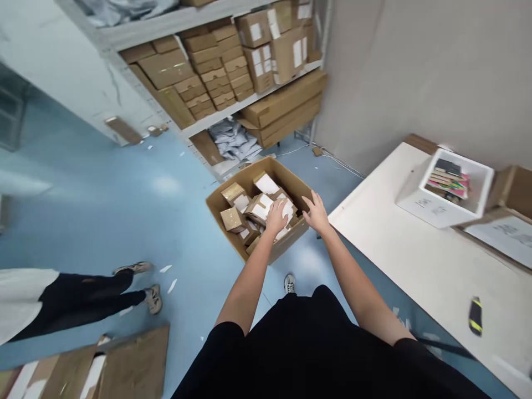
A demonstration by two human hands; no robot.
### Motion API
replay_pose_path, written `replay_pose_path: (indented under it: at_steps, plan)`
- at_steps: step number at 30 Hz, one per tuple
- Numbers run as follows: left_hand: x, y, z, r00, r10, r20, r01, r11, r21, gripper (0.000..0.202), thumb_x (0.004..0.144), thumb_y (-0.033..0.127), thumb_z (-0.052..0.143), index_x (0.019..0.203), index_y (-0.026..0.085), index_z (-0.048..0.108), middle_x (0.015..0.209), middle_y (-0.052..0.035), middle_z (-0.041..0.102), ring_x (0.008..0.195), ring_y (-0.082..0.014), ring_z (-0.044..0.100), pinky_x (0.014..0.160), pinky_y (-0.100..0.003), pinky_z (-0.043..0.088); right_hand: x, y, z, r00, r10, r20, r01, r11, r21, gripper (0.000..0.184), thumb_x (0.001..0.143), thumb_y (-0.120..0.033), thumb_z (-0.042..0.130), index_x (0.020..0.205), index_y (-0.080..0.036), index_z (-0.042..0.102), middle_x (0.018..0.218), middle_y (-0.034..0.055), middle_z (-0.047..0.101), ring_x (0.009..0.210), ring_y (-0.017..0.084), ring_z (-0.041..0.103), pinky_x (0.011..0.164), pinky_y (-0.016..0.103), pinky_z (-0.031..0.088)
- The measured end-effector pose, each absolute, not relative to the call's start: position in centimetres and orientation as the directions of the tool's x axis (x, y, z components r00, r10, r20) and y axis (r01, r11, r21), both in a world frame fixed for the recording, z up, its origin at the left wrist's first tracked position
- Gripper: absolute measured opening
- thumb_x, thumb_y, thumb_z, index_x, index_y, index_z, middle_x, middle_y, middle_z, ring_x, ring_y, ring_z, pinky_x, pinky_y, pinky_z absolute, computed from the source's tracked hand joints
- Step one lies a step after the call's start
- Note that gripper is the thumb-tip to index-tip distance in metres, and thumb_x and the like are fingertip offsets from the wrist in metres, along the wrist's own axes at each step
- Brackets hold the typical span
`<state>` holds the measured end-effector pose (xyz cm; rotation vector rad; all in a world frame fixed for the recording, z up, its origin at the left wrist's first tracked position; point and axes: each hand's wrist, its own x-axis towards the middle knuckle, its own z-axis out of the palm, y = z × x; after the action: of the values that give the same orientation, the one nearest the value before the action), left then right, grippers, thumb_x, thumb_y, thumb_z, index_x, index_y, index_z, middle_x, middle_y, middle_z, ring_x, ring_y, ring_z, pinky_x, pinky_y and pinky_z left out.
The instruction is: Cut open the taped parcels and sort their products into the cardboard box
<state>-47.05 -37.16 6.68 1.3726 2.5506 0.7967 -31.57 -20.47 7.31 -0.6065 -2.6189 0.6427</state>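
Observation:
An open cardboard box (220, 213) stands on the floor in front of me, holding a loose heap of small kraft parcels (257, 210) with white labels. My left hand (276, 217) rests on the parcels in the middle of the box, fingers apart, with no clear grip. My right hand (316, 213) reaches over the box's right side, its fingers just above the parcels and near the rim. It holds nothing I can see.
Metal shelves (249, 105) stacked with cardboard boxes stand ahead. A white table (415, 249) at right bears a white box of books (446, 185) and a black-and-yellow knife (476, 316). A co-worker's legs (87, 296) stand at left, above flattened cardboard (124, 366).

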Motion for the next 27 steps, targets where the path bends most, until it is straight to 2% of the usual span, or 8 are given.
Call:
replay_pose_path:
  at_steps: [5, 11, 17, 21, 24, 27]
  plan:
    - [-52.1, -40.6, 3.3, -0.749, 0.662, -0.024, 0.557, 0.649, 0.519, 0.067, 0.093, 0.019, 0.067, 0.158, 0.022, 0.052, 0.167, -0.0150, 0.045, 0.155, -0.0342, 0.040, 0.129, -0.052, 0.036, -40.5, -20.0, 5.2, -0.916, 0.359, 0.182, 0.211, 0.814, -0.541, 0.068, 0.093, -0.022, 0.065, 0.160, -0.023, 0.052, 0.180, 0.0100, 0.021, 0.164, 0.039, 0.022, 0.131, 0.061, 0.030]
    - [-54.9, -39.4, -1.7, -0.836, 0.487, -0.254, 0.321, 0.808, 0.494, 0.068, 0.094, 0.024, 0.068, 0.160, 0.024, 0.049, 0.172, -0.0148, 0.040, 0.157, -0.0354, 0.039, 0.127, -0.050, 0.038, -47.3, -16.6, 0.5, -0.963, 0.266, 0.038, 0.200, 0.806, -0.558, 0.068, 0.094, -0.022, 0.063, 0.161, -0.022, 0.051, 0.179, 0.0110, 0.023, 0.163, 0.037, 0.025, 0.130, 0.057, 0.034]
    - [-57.4, -34.4, -8.7, -0.786, 0.413, -0.460, 0.174, 0.862, 0.477, 0.071, 0.091, 0.025, 0.070, 0.159, 0.021, 0.048, 0.170, -0.0199, 0.042, 0.154, -0.0347, 0.046, 0.125, -0.049, 0.040, -50.5, -13.0, -5.7, -0.961, 0.212, -0.180, 0.276, 0.802, -0.530, 0.073, 0.091, -0.018, 0.064, 0.162, -0.021, 0.049, 0.175, 0.0136, 0.032, 0.160, 0.036, 0.033, 0.126, 0.053, 0.040]
    - [-58.7, -31.7, -13.9, -0.713, 0.358, -0.603, 0.077, 0.895, 0.440, 0.076, 0.087, 0.031, 0.076, 0.158, 0.022, 0.050, 0.172, -0.0219, 0.038, 0.154, -0.0374, 0.046, 0.123, -0.052, 0.040, -50.9, -11.2, -9.8, -0.948, 0.183, -0.261, 0.296, 0.810, -0.507, 0.076, 0.090, -0.018, 0.065, 0.163, -0.022, 0.046, 0.175, 0.0142, 0.033, 0.158, 0.036, 0.036, 0.126, 0.053, 0.040]
    - [-58.2, -31.9, -16.9, -0.662, 0.274, -0.697, -0.019, 0.924, 0.382, 0.073, 0.084, 0.037, 0.080, 0.152, 0.028, 0.056, 0.177, -0.0195, 0.029, 0.155, -0.0423, 0.043, 0.118, -0.056, 0.045, -50.9, -10.1, -12.6, -0.936, 0.182, -0.300, 0.318, 0.802, -0.505, 0.077, 0.091, -0.020, 0.064, 0.165, -0.023, 0.044, 0.173, 0.0156, 0.035, 0.156, 0.036, 0.038, 0.125, 0.053, 0.041]
    - [-56.8, -33.6, -18.6, -0.675, 0.202, -0.709, -0.065, 0.942, 0.331, 0.061, 0.091, 0.041, 0.074, 0.149, 0.034, 0.060, 0.180, -0.0146, 0.022, 0.148, -0.0407, 0.050, 0.111, -0.056, 0.052, -51.3, -9.3, -15.3, -0.906, 0.203, -0.371, 0.374, 0.793, -0.480, 0.076, 0.093, -0.021, 0.063, 0.166, -0.022, 0.042, 0.171, 0.0169, 0.038, 0.155, 0.036, 0.040, 0.123, 0.050, 0.042]
